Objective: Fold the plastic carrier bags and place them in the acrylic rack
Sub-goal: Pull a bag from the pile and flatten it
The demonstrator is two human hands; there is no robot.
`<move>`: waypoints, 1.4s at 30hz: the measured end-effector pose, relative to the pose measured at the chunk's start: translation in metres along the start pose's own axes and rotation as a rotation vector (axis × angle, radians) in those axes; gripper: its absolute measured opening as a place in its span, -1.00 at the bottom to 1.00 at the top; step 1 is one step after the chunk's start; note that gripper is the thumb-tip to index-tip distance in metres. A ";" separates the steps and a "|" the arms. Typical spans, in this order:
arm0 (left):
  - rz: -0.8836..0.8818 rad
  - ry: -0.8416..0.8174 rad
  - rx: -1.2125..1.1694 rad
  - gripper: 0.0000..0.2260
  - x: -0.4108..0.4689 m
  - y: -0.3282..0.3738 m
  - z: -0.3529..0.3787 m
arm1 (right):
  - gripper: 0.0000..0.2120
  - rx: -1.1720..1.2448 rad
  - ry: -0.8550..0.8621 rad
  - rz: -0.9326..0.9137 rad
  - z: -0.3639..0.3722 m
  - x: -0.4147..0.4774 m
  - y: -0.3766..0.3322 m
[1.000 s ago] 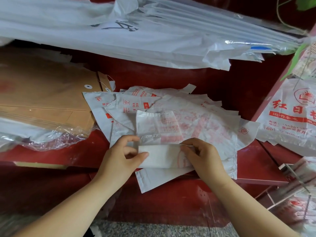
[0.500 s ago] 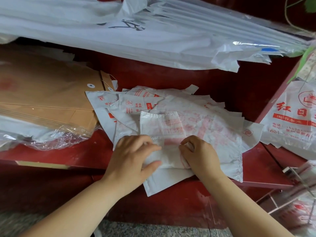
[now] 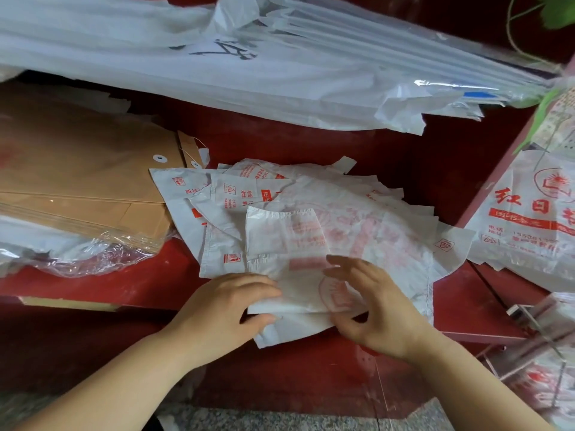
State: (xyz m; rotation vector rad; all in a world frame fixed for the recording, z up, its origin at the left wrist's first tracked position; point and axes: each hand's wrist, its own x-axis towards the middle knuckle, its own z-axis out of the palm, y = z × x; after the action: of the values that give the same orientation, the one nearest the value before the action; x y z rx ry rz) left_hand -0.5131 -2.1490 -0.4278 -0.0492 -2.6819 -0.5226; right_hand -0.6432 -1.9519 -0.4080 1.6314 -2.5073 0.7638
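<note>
One folded carrier bag [image 3: 298,295] is pinched at its left edge by the left grip [image 3: 224,309], right grip [image 3: 379,309] spread loosely over it, on the red bench [image 3: 149,284].

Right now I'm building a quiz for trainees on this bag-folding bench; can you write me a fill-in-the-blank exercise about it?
1. The print on the carrier bags is ____.
2. The brown envelopes lie to the ____ of those bags.
3. The acrylic rack shows at the view's lower ____ edge.
4. The left hand grips the folded bag at its ____ end.
Missing words: red; left; right; left.
</note>
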 end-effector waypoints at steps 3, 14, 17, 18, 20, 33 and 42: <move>-0.045 0.027 -0.093 -0.73 -0.001 0.001 -0.002 | -0.50 -0.042 -0.037 -0.010 0.004 -0.008 0.002; -0.446 0.254 -0.489 -0.75 0.007 0.015 -0.008 | -0.87 0.230 0.195 0.370 0.007 0.003 -0.008; -0.499 0.333 -0.456 -0.79 0.014 0.014 -0.003 | -0.77 0.346 0.199 0.481 0.008 0.011 -0.009; -0.525 0.356 -0.441 -0.77 0.016 0.013 -0.002 | -0.75 0.367 0.178 0.486 0.008 0.012 -0.009; -0.562 0.392 -0.413 -0.74 0.020 0.012 0.000 | -0.75 0.424 0.149 0.488 0.005 0.017 -0.009; -0.505 0.283 0.006 -0.66 0.035 0.018 -0.001 | -0.57 -0.013 0.033 0.010 0.012 0.019 -0.004; -0.101 -0.002 0.158 -0.49 0.028 0.004 -0.008 | -0.26 -0.128 0.032 0.139 0.017 0.027 -0.005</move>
State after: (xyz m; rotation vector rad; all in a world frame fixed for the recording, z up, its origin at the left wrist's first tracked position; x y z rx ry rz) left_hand -0.5353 -2.1497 -0.4089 0.1320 -2.7285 -0.3387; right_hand -0.6474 -1.9837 -0.4131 1.4072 -2.6091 0.6212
